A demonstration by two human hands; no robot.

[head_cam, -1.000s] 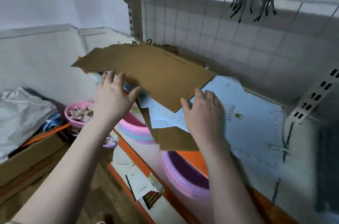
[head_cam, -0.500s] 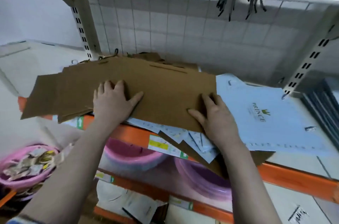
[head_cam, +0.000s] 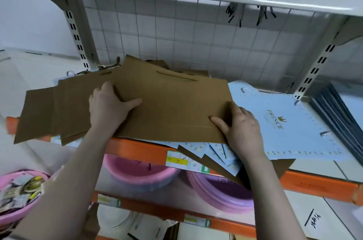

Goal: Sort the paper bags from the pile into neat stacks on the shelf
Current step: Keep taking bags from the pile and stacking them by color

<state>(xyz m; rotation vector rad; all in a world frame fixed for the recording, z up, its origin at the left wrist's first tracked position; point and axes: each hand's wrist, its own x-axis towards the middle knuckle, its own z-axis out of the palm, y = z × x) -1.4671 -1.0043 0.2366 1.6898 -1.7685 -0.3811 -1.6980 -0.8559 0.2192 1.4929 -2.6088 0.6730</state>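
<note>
Flat brown paper bags (head_cam: pixel 172 106) atop shelf (head_cam: pixel 137 150)

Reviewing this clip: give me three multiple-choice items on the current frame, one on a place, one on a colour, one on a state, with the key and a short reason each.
1. Where does the light blue PRINCE bag lie?
A. right of the top brown bag
B. in a basin
C. on the floor

2. What colour is the shelf's front edge?
A. green
B. orange
C. black

3. What is the left hand doing?
A. hanging idle
B. holding a basin
C. gripping the top brown bag

Key: 1 A, it lies on the shelf beside the right hand. 2 B, the strip is orange. 3 C, the thumb lies on top and the fingers curl over its left edge.
</note>
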